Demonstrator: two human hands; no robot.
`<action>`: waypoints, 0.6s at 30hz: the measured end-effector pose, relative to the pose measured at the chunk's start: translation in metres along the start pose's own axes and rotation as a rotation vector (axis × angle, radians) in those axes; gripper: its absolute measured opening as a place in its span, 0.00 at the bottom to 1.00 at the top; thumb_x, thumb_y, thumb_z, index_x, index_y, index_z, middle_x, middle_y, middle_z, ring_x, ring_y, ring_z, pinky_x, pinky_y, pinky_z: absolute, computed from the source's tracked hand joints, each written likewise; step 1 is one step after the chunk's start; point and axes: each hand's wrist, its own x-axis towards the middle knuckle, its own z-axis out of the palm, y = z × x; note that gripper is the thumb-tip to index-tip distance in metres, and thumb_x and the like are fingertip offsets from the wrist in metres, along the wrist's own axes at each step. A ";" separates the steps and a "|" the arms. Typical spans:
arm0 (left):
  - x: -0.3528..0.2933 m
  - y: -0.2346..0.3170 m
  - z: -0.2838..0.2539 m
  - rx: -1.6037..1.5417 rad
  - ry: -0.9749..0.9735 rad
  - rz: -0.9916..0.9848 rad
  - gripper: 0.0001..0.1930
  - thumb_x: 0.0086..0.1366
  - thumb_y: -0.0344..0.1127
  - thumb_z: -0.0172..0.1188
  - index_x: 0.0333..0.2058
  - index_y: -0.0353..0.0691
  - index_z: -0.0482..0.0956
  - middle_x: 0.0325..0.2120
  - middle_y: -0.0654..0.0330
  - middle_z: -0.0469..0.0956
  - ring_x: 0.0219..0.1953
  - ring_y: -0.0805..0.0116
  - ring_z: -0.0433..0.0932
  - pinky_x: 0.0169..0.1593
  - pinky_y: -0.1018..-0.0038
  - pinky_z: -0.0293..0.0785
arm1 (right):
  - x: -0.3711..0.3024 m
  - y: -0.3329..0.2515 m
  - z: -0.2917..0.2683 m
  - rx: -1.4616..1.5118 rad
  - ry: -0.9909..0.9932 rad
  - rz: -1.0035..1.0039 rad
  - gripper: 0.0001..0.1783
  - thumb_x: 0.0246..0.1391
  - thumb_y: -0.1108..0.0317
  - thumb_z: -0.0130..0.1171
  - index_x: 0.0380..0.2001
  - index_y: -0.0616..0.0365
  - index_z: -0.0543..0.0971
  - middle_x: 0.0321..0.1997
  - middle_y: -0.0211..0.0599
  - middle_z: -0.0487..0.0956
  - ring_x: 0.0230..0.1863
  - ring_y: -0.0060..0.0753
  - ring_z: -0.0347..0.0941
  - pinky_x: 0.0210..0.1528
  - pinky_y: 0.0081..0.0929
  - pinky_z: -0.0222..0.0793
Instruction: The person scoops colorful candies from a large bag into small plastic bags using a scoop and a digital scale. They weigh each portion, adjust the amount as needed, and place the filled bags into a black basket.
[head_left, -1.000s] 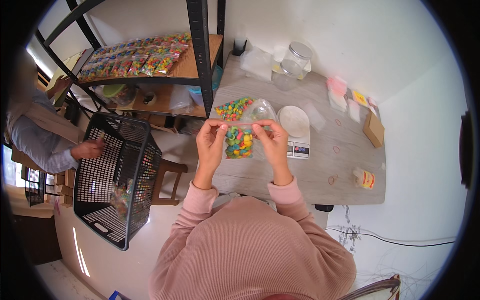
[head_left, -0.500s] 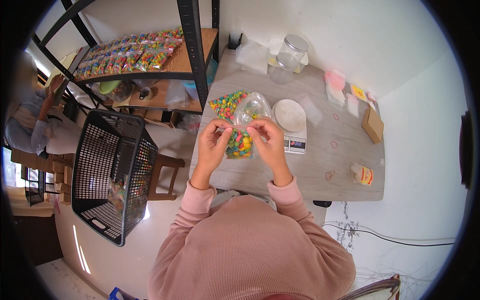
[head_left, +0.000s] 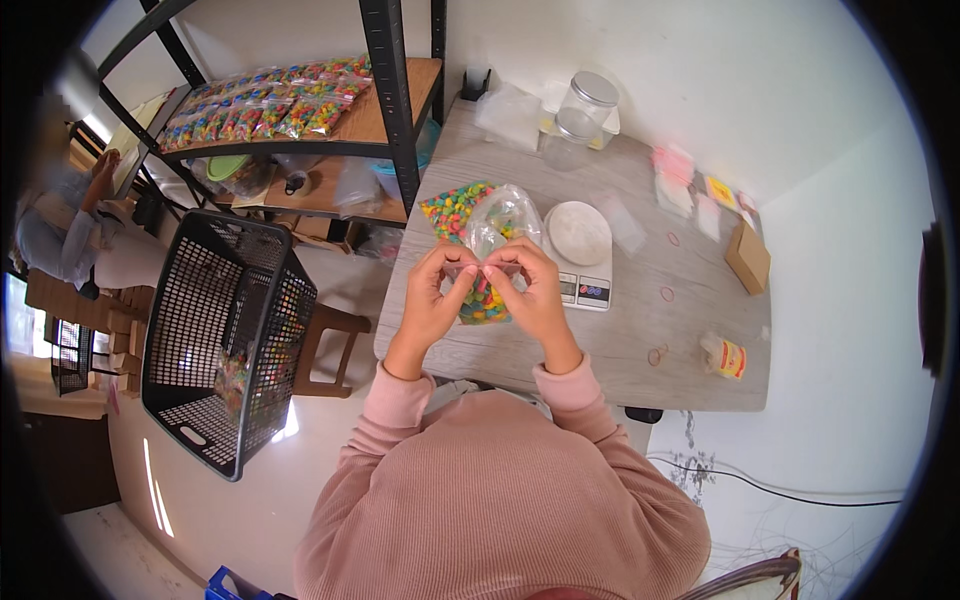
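Note:
A small clear bag of multicoloured candy (head_left: 483, 300) hangs over the grey table (head_left: 600, 350), pinched at its top by both hands. My left hand (head_left: 432, 300) grips the bag's top left edge and my right hand (head_left: 535, 292) grips the top right edge, fingertips almost meeting. Just behind the hands lies a larger open bag of the same candy (head_left: 455, 210) with crumpled clear plastic (head_left: 505, 215) beside it. A white digital scale (head_left: 578, 250) sits right of my hands.
A black mesh basket (head_left: 215, 340) stands on a stool at my left, with a packet inside. A shelf (head_left: 380, 115) holds several filled candy bags. Clear jars (head_left: 580, 115), a small cardboard box (head_left: 748, 257), rubber bands and a tape roll (head_left: 722, 355) lie on the table. Another person sits at far left.
My hands have drawn closer together at the bag's top, and the bag has come nearer to me. The person at left has pulled their hand away from the basket.

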 end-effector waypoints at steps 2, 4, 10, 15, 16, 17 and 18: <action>0.000 0.002 -0.001 -0.051 0.007 -0.005 0.03 0.54 0.23 0.56 0.29 0.35 0.73 0.29 0.62 0.73 0.32 0.77 0.70 0.35 0.81 0.66 | 0.001 -0.002 0.001 -0.012 -0.031 -0.012 0.05 0.43 0.74 0.59 0.26 0.62 0.76 0.27 0.32 0.73 0.28 0.23 0.68 0.29 0.19 0.60; -0.001 0.004 -0.004 -0.025 -0.011 0.020 0.03 0.54 0.23 0.56 0.29 0.34 0.73 0.29 0.61 0.73 0.31 0.76 0.71 0.36 0.80 0.67 | 0.001 -0.006 0.002 -0.026 -0.059 -0.012 0.04 0.43 0.74 0.59 0.25 0.62 0.77 0.26 0.32 0.74 0.28 0.24 0.68 0.30 0.19 0.60; -0.005 0.009 -0.021 0.148 -0.005 0.022 0.04 0.53 0.24 0.59 0.27 0.34 0.73 0.26 0.61 0.73 0.28 0.75 0.71 0.33 0.80 0.66 | 0.004 -0.011 0.012 -0.073 -0.101 -0.018 0.05 0.43 0.72 0.62 0.25 0.61 0.77 0.27 0.35 0.75 0.29 0.27 0.70 0.31 0.22 0.62; -0.015 0.011 -0.063 0.278 -0.013 0.058 0.05 0.52 0.26 0.61 0.23 0.32 0.73 0.22 0.60 0.72 0.25 0.72 0.70 0.31 0.79 0.65 | 0.008 -0.004 0.019 -0.124 -0.146 -0.136 0.06 0.40 0.70 0.65 0.20 0.61 0.78 0.25 0.37 0.77 0.30 0.29 0.73 0.32 0.22 0.64; -0.023 0.010 -0.071 0.284 -0.029 0.044 0.05 0.52 0.26 0.61 0.23 0.33 0.74 0.21 0.60 0.72 0.25 0.72 0.70 0.31 0.79 0.65 | 0.009 -0.001 0.022 -0.142 -0.148 -0.208 0.06 0.40 0.70 0.65 0.18 0.61 0.79 0.25 0.37 0.78 0.30 0.30 0.74 0.32 0.22 0.65; -0.032 0.008 -0.078 0.297 -0.042 0.031 0.04 0.52 0.26 0.61 0.24 0.33 0.74 0.21 0.60 0.72 0.25 0.72 0.70 0.32 0.78 0.65 | 0.007 0.002 0.025 -0.161 -0.224 -0.205 0.06 0.40 0.71 0.65 0.19 0.61 0.79 0.25 0.37 0.78 0.30 0.30 0.74 0.32 0.22 0.65; -0.040 0.006 -0.084 0.316 -0.058 0.007 0.04 0.52 0.26 0.61 0.24 0.33 0.75 0.21 0.60 0.72 0.25 0.72 0.70 0.32 0.78 0.65 | 0.002 0.003 0.029 -0.175 -0.289 -0.215 0.06 0.40 0.71 0.65 0.19 0.61 0.79 0.24 0.37 0.78 0.29 0.29 0.74 0.32 0.22 0.65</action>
